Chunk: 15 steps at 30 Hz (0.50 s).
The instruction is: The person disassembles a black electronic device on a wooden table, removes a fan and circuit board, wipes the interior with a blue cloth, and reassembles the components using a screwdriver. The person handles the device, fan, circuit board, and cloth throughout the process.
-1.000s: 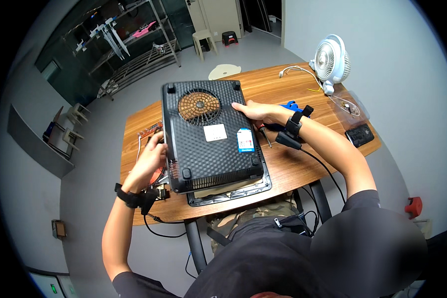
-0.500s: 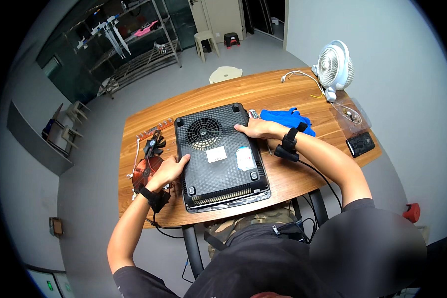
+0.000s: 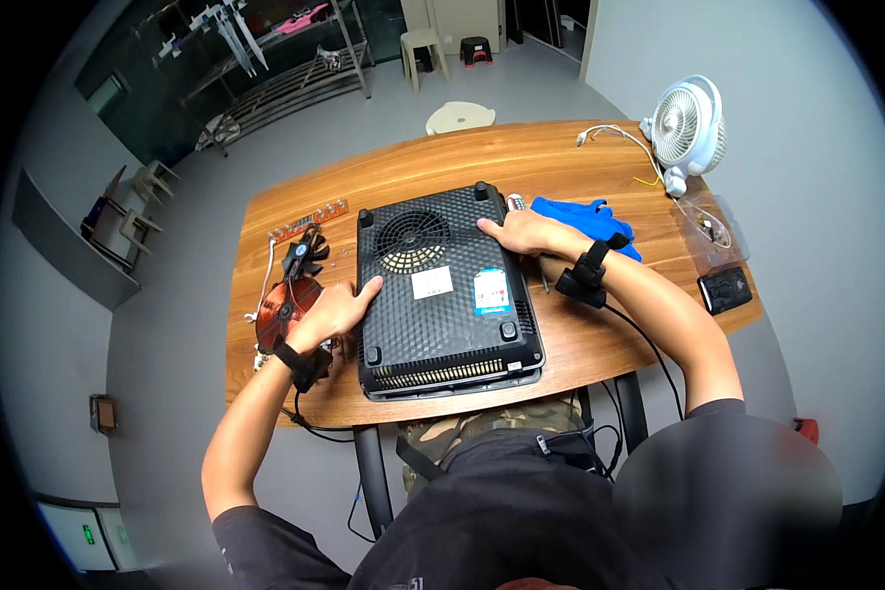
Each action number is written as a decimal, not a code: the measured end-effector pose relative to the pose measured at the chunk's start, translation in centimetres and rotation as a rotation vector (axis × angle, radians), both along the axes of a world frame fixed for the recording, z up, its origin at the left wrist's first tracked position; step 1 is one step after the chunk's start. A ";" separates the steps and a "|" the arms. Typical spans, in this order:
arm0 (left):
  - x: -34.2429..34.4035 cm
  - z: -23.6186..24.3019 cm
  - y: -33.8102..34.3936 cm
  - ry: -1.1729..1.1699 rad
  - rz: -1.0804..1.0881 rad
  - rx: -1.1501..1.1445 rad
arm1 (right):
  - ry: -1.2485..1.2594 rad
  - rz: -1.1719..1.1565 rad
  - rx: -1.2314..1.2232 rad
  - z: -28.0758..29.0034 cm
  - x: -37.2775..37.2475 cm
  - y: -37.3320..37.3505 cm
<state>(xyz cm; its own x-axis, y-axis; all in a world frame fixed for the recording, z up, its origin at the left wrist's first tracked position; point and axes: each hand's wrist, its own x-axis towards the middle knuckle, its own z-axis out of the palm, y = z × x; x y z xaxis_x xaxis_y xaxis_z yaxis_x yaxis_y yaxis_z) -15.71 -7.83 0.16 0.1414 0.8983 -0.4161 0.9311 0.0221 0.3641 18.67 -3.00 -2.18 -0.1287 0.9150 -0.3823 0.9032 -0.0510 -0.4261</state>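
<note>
A black induction cooker lies with its underside up on the table; round fan grille, rubber feet and two stickers show on its bottom cover. A thin rim of the lower part sticks out below the cover's near edge. On the cover's left side edge rests my left hand, thumb on top and other fingers mostly hidden. My right hand grips the far right edge the same way, thumb over the cover. Left of the cooker are a copper coil disc, a small black fan and an orange circuit strip.
Behind my right hand lies a blue cloth, with a small remote-like thing beside it. A white fan, a clear plastic tray and a black box stand along the table's right side. Small screws lie near the cooker's far left.
The view has shifted slightly. Both hands keep their places on the cooker's sides. The cover's near edge seems to sit closer over the lower rim, of which less shows.
</note>
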 end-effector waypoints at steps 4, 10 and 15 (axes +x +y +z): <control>0.1 -0.6 -0.1 0.047 -0.019 0.052 | -0.063 0.055 0.000 -1.3 0.3 0.1; 0.4 -0.3 -0.5 0.045 -0.025 0.041 | -0.174 0.184 0.110 -0.2 -0.1 -0.7; 0.6 -0.4 -0.5 0.037 -0.008 0.070 | -0.163 0.139 0.211 0.6 0.3 -1.2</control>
<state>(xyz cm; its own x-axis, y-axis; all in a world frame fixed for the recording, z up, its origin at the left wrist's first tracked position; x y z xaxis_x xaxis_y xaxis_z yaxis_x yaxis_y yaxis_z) -15.13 -8.35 -0.21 0.1344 0.9241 -0.3578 0.9440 -0.0096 0.3298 18.97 -4.19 -1.59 -0.2105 0.9545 -0.2112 0.9527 0.1519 -0.2632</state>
